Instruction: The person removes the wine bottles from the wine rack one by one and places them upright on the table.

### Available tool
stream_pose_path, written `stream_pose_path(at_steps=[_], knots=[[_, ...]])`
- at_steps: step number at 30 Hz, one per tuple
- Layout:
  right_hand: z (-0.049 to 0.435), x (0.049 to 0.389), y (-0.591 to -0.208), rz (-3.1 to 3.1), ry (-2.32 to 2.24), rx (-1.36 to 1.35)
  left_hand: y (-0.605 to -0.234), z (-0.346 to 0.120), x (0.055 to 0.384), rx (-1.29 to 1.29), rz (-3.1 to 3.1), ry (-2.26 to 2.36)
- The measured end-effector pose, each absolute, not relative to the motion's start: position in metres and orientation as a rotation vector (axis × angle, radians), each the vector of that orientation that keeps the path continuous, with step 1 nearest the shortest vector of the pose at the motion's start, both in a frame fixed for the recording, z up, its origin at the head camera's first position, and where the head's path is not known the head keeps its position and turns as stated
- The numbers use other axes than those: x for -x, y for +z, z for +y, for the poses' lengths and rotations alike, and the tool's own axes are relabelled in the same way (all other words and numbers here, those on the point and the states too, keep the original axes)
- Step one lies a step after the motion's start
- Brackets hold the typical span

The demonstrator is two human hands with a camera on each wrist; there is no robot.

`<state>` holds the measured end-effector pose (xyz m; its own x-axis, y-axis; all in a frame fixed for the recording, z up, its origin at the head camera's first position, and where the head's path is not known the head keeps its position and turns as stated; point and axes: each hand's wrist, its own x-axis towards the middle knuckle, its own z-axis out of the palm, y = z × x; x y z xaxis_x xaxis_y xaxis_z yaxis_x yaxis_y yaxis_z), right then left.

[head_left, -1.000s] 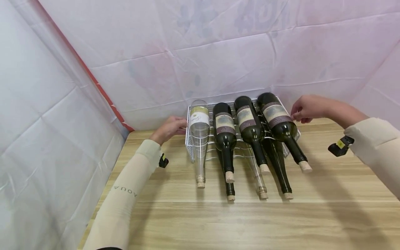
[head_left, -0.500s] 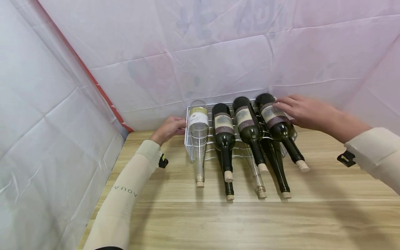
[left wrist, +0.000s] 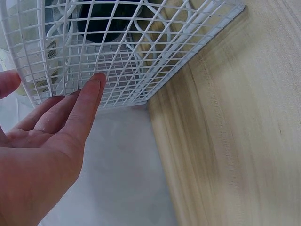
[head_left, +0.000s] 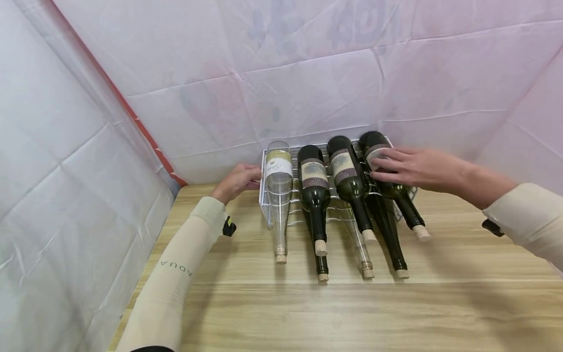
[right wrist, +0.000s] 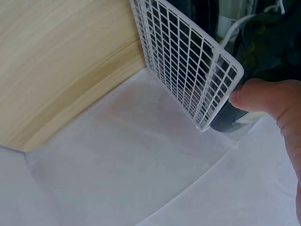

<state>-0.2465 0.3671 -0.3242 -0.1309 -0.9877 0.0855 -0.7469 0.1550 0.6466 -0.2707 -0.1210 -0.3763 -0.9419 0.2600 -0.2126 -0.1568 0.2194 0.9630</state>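
A white wire rack [head_left: 265, 210] holds several corked bottles lying on their sides, necks toward me. My left hand [head_left: 239, 181] is at the rack's left side; in the left wrist view its straight fingers [left wrist: 84, 106] touch the mesh. My right hand [head_left: 424, 168] lies over the rightmost dark wine bottle [head_left: 409, 210], fingers extended across its label. In the right wrist view the right thumb [right wrist: 256, 94] sits at the rack's edge beside dark glass. Left of that bottle lie two dark wine bottles [head_left: 347, 168] and a clear bottle [head_left: 279, 186] with a white label.
On the lower level, more necks stick out: a clear bottle [head_left: 362, 254] and dark ones, including a dark bottle [head_left: 391, 244] at the right. The rack stands on a wooden table [head_left: 334, 318] against a white sheet [head_left: 308, 83]. Another sheet [head_left: 79, 195] hangs at the left.
My right hand has moved left from the rack's right side onto the rightmost wine bottle, its curled fingers straightening. My left hand stays at the rack's left side.
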Motion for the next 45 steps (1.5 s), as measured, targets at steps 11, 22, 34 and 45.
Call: stream_pose_path(at_steps=[11,22,34,45], knots=[[0.3598,0.2418,-0.3236,-1.827,-0.818,-1.698,-0.3774,-0.1203,0.2721,-0.095,2.157,1.778],[0.3572,0.239,-0.3255,-1.838,-0.808,-1.681,-0.3776,-0.1219,0.2711,-0.101,2.169,1.783],[0.3589,0.2412,-0.3263,-1.828,-0.808,-1.68,-0.378,-0.1218,0.2708,-0.085,2.169,1.784],[0.3639,0.2364,-0.3259,-1.914,-0.685,-1.665,-0.3794,-0.1188,0.2717,-0.08,2.177,1.78]])
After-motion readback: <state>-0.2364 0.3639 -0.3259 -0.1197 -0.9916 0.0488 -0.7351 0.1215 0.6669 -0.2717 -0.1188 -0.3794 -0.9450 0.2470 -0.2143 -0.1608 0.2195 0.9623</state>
